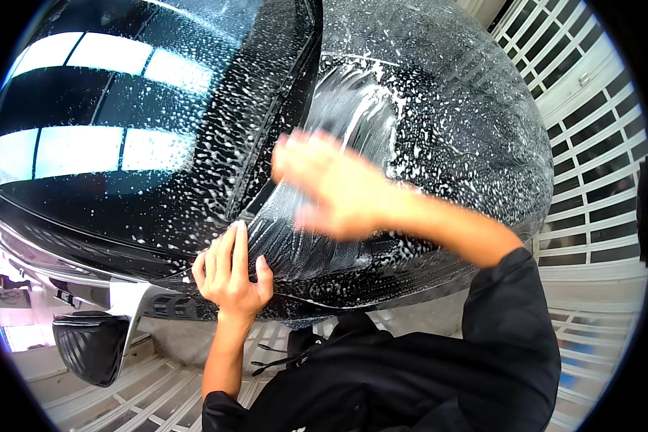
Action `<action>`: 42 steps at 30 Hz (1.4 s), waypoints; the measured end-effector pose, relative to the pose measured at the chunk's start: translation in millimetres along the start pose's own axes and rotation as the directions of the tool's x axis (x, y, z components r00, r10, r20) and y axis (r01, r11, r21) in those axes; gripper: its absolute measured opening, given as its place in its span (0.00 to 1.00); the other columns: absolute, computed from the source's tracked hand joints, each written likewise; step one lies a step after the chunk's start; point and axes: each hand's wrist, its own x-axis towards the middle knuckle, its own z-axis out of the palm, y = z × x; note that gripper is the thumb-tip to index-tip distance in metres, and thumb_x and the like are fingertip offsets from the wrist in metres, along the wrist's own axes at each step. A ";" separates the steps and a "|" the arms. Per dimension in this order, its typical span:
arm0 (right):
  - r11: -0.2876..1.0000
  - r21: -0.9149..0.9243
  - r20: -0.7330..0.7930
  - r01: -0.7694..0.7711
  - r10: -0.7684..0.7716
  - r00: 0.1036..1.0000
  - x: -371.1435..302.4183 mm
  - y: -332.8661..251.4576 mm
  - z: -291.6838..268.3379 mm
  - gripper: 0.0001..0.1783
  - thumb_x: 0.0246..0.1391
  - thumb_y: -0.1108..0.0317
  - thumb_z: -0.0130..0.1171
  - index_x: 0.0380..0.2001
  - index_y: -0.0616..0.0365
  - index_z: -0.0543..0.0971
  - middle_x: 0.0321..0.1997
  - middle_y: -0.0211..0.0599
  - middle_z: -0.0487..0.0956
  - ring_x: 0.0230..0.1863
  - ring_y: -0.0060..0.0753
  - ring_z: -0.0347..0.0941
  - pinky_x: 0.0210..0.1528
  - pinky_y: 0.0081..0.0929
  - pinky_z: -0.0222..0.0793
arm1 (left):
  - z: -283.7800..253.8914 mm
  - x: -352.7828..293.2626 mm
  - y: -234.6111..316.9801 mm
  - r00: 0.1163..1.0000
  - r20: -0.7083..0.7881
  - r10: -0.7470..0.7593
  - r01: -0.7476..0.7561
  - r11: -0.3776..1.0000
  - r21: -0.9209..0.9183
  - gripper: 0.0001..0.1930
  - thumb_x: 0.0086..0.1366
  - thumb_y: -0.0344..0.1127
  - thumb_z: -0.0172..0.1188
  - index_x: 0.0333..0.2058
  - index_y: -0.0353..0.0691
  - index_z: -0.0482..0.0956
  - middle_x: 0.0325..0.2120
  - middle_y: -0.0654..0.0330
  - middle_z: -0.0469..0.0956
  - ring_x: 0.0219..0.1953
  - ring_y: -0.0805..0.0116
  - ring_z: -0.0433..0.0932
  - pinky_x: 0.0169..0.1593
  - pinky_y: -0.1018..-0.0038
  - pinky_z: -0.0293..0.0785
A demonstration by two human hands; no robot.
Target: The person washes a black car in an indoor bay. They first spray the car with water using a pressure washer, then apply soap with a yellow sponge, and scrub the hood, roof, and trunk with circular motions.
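Note:
A wet black car hood [446, 129] fills the right of the head view, dotted with white foam. My right hand [335, 187] is over the hood beside the windshield's lower edge, blurred by motion. Its thumb stands apart from the outstretched fingers, and no held thing shows. Around it the foam is smeared into curved white streaks [367, 108]. My left hand [230, 272] lies flat on the car's side edge near the windshield corner, fingers extended and nothing in it. The windshield [144, 122], speckled with foam, takes up the upper left.
A black side mirror [91, 345] juts from the car at lower left. White slatted panels [590, 137] stand to the right, beyond the car's front. Light floor grating [158, 396] shows below the car. My body leans close to its side.

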 end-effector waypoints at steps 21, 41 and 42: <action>0.722 0.001 -0.162 -0.692 0.683 0.712 -15.5 -111.0 4.6 0.39 0.67 0.46 0.58 0.71 0.64 0.68 0.78 0.56 0.64 0.80 0.60 0.56 0.81 0.54 0.47 | -23.2 -37.7 -33.6 0.963 -0.266 -0.047 -0.136 0.766 -0.628 0.31 0.82 0.50 0.44 0.65 0.24 0.71 0.67 0.32 0.70 0.70 0.32 0.68 0.72 0.45 0.60; 0.560 -0.032 -0.251 -0.828 0.797 0.549 -143.0 6.3 -21.1 0.34 0.71 0.43 0.54 0.67 0.58 0.72 0.72 0.50 0.71 0.76 0.51 0.63 0.78 0.48 0.54 | -14.9 49.6 13.9 0.794 0.466 0.390 -0.316 0.920 -0.232 0.45 0.72 0.60 0.58 0.73 0.28 0.61 0.77 0.41 0.54 0.80 0.47 0.51 0.80 0.50 0.44; 0.422 0.032 -0.229 -0.906 0.886 0.404 -167.9 36.1 -46.5 0.31 0.70 0.45 0.56 0.61 0.60 0.74 0.62 0.49 0.75 0.68 0.51 0.69 0.72 0.49 0.62 | -14.4 50.8 16.4 0.793 0.468 0.391 -0.314 0.920 -0.235 0.45 0.72 0.60 0.58 0.73 0.28 0.61 0.77 0.41 0.54 0.80 0.47 0.51 0.80 0.50 0.45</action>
